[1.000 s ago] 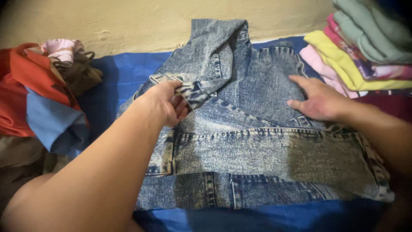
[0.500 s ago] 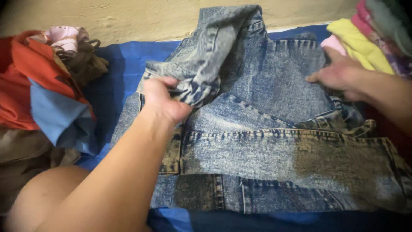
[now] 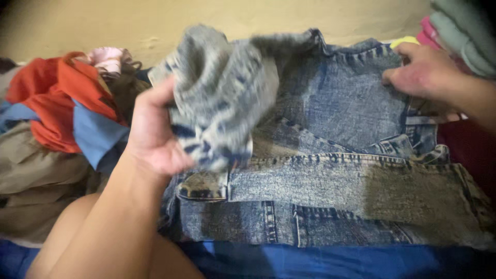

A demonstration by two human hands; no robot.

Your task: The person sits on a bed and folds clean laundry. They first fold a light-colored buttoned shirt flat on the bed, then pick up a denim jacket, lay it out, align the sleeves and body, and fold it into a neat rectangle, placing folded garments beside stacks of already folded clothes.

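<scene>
A pair of faded acid-wash blue jeans (image 3: 330, 186) lies partly folded on a blue sheet (image 3: 320, 261). My left hand (image 3: 152, 137) grips one bunched jeans leg (image 3: 219, 98) and holds it lifted above the rest of the garment. My right hand (image 3: 426, 72) rests on the upper right part of the jeans, near the waistband and pocket, fingers curled on the denim edge.
A loose heap of clothes in red, blue, pink and khaki (image 3: 57, 119) lies to the left. A stack of folded garments in green, pink and yellow (image 3: 457, 31) stands at the top right. A beige wall (image 3: 129, 20) runs behind.
My left hand has lifted the jeans leg up and toward me. My right hand has slid from the middle of the denim to its upper right edge.
</scene>
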